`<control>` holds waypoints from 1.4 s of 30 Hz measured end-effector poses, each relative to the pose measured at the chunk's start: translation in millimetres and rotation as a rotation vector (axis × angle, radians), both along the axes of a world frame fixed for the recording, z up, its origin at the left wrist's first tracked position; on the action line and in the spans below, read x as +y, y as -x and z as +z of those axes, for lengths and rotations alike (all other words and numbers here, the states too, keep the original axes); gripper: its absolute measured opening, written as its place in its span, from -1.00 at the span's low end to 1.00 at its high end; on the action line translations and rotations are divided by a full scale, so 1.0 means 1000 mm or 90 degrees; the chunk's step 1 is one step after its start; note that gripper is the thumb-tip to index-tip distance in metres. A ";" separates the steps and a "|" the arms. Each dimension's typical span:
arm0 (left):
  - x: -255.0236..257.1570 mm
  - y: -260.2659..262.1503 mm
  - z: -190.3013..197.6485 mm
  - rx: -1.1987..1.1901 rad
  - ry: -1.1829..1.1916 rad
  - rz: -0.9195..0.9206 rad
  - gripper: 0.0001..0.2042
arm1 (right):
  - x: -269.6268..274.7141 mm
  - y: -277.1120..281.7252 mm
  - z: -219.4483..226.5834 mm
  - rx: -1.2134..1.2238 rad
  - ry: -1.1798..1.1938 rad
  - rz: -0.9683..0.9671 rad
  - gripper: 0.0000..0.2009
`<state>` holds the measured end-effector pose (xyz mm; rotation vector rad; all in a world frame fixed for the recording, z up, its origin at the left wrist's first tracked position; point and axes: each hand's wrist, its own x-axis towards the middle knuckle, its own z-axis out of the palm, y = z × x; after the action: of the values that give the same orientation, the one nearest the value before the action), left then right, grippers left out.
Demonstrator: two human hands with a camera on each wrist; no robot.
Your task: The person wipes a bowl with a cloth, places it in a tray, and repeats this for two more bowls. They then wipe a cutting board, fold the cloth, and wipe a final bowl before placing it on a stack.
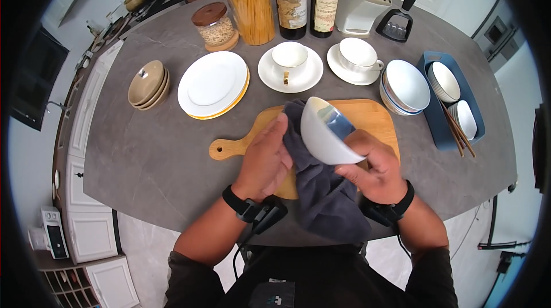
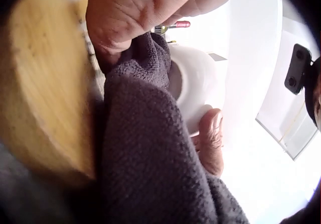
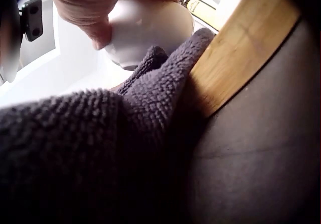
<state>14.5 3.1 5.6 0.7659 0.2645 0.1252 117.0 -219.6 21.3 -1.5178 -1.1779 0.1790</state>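
A white bowl (image 1: 319,137) with a blue-patterned inside is tilted on its side above the wooden cutting board (image 1: 367,110). My right hand (image 1: 376,169) pinches its rim, thumb outside and fingers reaching in. On the other side, my left hand (image 1: 265,157) grips a dark grey towel (image 1: 330,202), bunched against the bowl's base. The rest of the towel hangs over the board's near edge. In the left wrist view the towel (image 2: 145,133) comes out from under the curled left hand (image 2: 145,10), beside the bowl's foot ring.
Behind the board stand stacked plates (image 1: 211,84), two cups on saucers (image 1: 290,81) and stacked bowls (image 1: 406,85). Brown bowls (image 1: 148,85) sit left; a blue bin (image 1: 437,130) with bowls and chopsticks sits right. Bottles (image 1: 291,4), pasta (image 1: 247,4) and a knife block (image 1: 359,6) line the back.
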 end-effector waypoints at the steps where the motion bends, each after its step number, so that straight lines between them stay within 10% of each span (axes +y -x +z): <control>1: 0.000 0.000 0.001 -0.014 0.076 -0.040 -0.46 | 0.004 -0.004 0.005 -0.111 0.027 0.028 -0.73; 12: -0.009 0.008 0.002 -0.012 -0.151 -0.078 -0.53 | 0.010 0.002 0.019 -0.565 0.111 0.014 -0.59; 18: -0.009 0.007 -0.002 0.026 -0.165 0.019 -0.55 | 0.005 0.004 0.013 -0.240 -0.059 -0.239 -0.48; 20: -0.010 0.006 0.002 0.018 -0.272 0.058 -0.53 | 0.003 0.004 0.000 0.228 0.074 -0.131 -0.48; 42: -0.013 0.009 0.001 0.016 -0.365 0.064 -0.44 | 0.009 0.006 -0.003 0.343 0.174 -0.090 -0.67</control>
<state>5.4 -10.4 6.8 1.3249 0.2951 0.2933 111.4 -210.3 18.7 -1.6436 -0.6309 0.6322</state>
